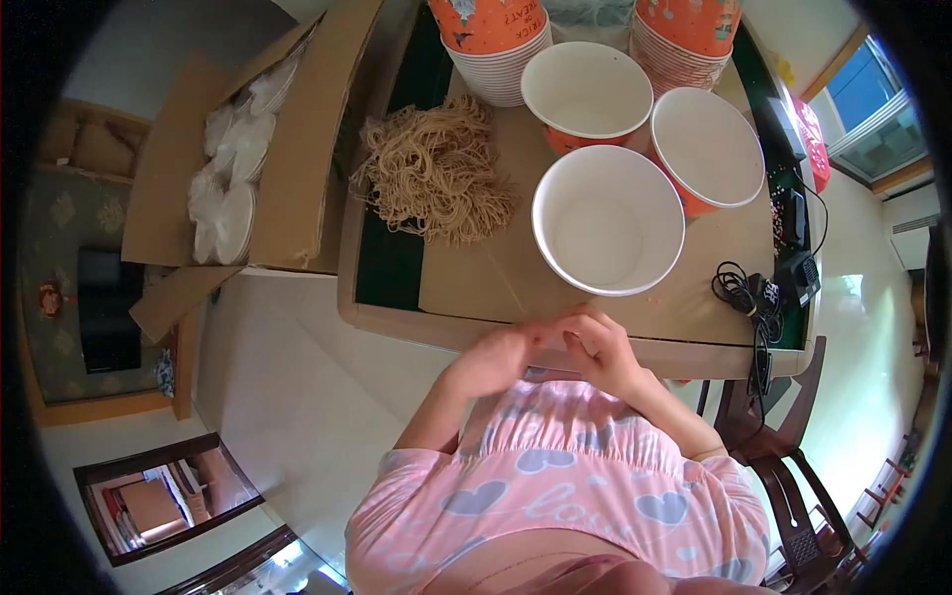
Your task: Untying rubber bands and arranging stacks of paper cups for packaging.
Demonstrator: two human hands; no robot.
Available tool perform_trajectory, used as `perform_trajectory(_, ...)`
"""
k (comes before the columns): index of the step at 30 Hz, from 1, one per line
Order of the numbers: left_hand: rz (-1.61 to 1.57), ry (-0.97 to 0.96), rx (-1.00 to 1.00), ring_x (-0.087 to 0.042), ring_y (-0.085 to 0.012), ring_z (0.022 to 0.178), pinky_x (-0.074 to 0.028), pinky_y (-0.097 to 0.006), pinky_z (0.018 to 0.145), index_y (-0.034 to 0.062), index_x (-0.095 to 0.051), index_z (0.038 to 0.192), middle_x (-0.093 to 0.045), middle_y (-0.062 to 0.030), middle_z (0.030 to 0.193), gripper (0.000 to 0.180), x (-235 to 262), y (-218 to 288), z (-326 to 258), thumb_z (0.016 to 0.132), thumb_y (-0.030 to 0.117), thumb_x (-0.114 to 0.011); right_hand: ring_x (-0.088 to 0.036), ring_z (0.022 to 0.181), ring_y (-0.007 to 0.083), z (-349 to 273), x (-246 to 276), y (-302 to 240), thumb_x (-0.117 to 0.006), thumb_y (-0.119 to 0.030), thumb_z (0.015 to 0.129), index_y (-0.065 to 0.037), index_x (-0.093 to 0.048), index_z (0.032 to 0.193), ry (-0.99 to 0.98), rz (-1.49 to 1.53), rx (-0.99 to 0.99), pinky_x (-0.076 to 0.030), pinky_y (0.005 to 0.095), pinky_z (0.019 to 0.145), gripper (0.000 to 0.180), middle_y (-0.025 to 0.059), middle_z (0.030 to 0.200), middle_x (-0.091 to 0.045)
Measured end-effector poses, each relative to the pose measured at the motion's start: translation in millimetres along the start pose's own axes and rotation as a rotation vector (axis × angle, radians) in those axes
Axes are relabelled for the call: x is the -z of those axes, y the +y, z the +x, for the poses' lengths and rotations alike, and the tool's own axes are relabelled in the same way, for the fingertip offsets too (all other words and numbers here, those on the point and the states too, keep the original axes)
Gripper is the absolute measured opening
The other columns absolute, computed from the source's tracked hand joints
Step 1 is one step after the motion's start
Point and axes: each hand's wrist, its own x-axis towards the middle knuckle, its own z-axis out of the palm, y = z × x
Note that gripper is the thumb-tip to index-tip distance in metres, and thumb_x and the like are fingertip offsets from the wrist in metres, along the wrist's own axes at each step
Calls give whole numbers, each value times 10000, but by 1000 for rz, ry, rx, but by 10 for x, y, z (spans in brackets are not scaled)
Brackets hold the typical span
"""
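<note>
At the table's near edge my two hands meet, fingertips close together. My left hand is closed, its fingers slightly blurred. A thin strand of tan twine runs from a loose tangled heap of twine down to its fingertips. My right hand has its fingers curled in a pinch beside the left; what lies between them is too small to make out. Just beyond the hands stands a white-lined paper bucket, mouth up. Two more paper buckets, one behind and one to the right, show orange printed outsides.
Stacks of orange buckets stand at the back of the table. An open cardboard box with white round lids is at the left. A coiled black cable with an adapter lies at the right edge, above a dark wooden chair.
</note>
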Motion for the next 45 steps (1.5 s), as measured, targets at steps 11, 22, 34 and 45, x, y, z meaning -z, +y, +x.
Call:
perform_trajectory(11,-625,123,-186,-558,-93,683,-460,-247,611,34,-473,996,-567,-33,778,52,46,357,-80,972,78,-487,-626,757,126,28,-19,-195,-481,-209,991,6,-480,1254,-68,600,-118,-515,270,685,340,87,919,-629)
perform_trajectory(22,-395,387,-160,-546,-47,662,-453,-194,608,21,-573,924,-582,8,775,43,20,483,138,906,41,-607,-448,577,22,-231,265,-249,-662,-7,846,0,-607,882,283,200,-230,-366,196,501,66,-3,676,-534)
perform_trajectory(34,90,504,-538,-593,-256,785,-488,-350,695,37,-628,965,-609,-103,857,196,72,1141,850,786,73,-699,-358,556,-32,-343,793,-177,-645,0,864,-1,-619,862,716,189,-304,-224,150,492,26,-100,627,-458)
perform_trajectory(45,-32,402,-202,-625,-229,719,-512,-334,656,20,-599,1142,-642,-124,903,337,230,1069,753,806,-1,-593,-548,744,57,150,866,-37,-656,-26,853,3,-594,879,646,167,-69,-441,197,605,73,14,860,-562)
